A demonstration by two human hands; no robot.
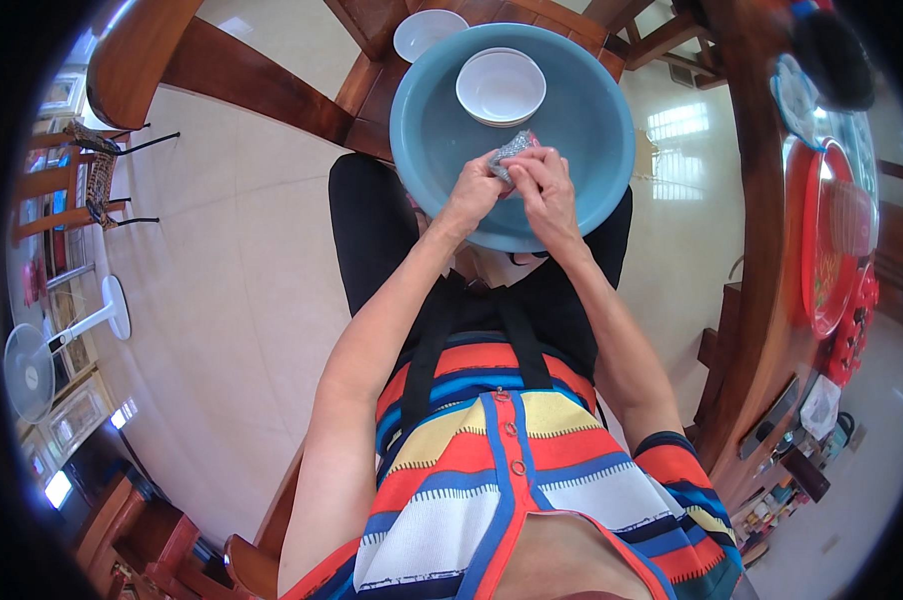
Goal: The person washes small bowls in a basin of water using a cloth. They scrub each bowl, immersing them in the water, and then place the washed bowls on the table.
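A large round blue basin sits at twelve o'clock, resting over the person's lap in front of a wooden chair. Inside it, toward its one o'clock rim, stands an empty white bowl. A second white bowl lies on the chair beyond the basin's eleven o'clock edge. Over the basin's six o'clock part, the left hand and right hand meet, fingers of both closed around a silvery scouring pad between them.
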